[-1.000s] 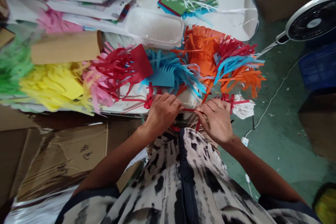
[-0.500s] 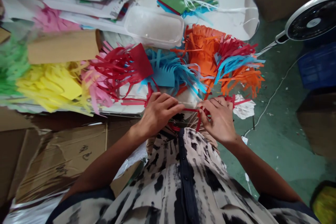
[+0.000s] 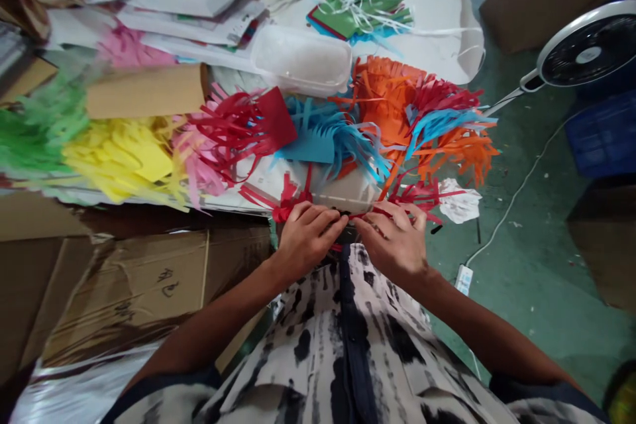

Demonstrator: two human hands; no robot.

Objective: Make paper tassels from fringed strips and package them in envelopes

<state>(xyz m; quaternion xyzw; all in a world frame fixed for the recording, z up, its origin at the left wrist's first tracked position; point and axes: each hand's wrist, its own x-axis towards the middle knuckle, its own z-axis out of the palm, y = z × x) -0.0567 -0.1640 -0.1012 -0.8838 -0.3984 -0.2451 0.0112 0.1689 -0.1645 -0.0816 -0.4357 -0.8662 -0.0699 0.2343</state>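
At the table's front edge, close to my body, my left hand (image 3: 309, 238) and my right hand (image 3: 395, 238) are closed on red fringed paper. Its loose strips (image 3: 288, 202) stick out beyond the left fingers, and more red strips (image 3: 417, 193) spread past the right ones. The fingertips of both hands nearly meet. The paper's middle is mostly hidden under them. Just behind lie a blue fringed paper sheet (image 3: 315, 146), a red fringed paper sheet (image 3: 275, 122) and orange fringed paper (image 3: 390, 96).
Yellow fringed paper (image 3: 124, 152) and a brown cardboard piece (image 3: 146, 91) lie left. A clear plastic tub (image 3: 301, 58) stands behind. Green fringed paper with white strings (image 3: 360, 10) is at the back. A fan (image 3: 589, 53) stands right; cardboard boxes (image 3: 134, 278) sit lower left.
My hands have drawn closer together, the right one moving left. The red strips now spread out more on both sides. The view has shifted slightly.
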